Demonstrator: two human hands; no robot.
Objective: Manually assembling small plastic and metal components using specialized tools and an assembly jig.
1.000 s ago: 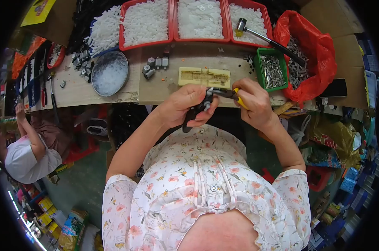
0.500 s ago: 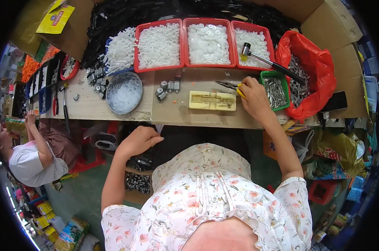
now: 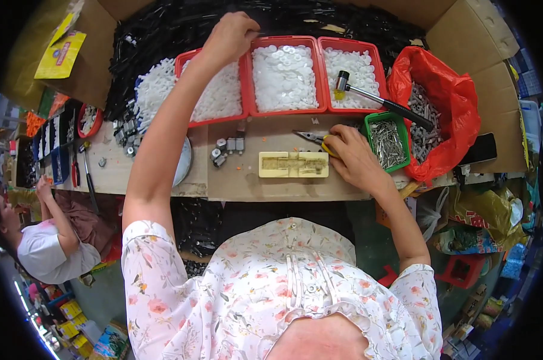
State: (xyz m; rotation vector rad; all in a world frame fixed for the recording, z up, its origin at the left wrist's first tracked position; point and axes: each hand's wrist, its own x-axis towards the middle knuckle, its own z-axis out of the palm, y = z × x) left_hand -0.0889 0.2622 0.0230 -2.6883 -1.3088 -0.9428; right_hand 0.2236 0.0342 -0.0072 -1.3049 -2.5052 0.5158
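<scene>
My left hand [image 3: 231, 35] is stretched far forward over the heap of black parts [image 3: 163, 36] behind the red trays, fingers curled down into it; what it grips is hidden. My right hand [image 3: 351, 155] rests on the wooden bench and holds yellow-handled pliers [image 3: 312, 138] flat on the top, just right of a cream moulded jig block [image 3: 294, 164]. A green tray of metal pins [image 3: 387, 140] sits right beside that hand.
Three red trays of white discs [image 3: 286, 75] line the back, a black-headed hammer [image 3: 367, 96] lying across the right one. A red bag of metal parts [image 3: 442, 114], a round bowl [image 3: 183, 162], small metal pieces [image 3: 226, 149] and hand tools [image 3: 82, 171] share the bench. Another person [image 3: 40, 240] sits low at the left.
My left arm rose from below the bench edge and reached forward over the red trays to the black heap. My right hand set the pliers down by the jig.
</scene>
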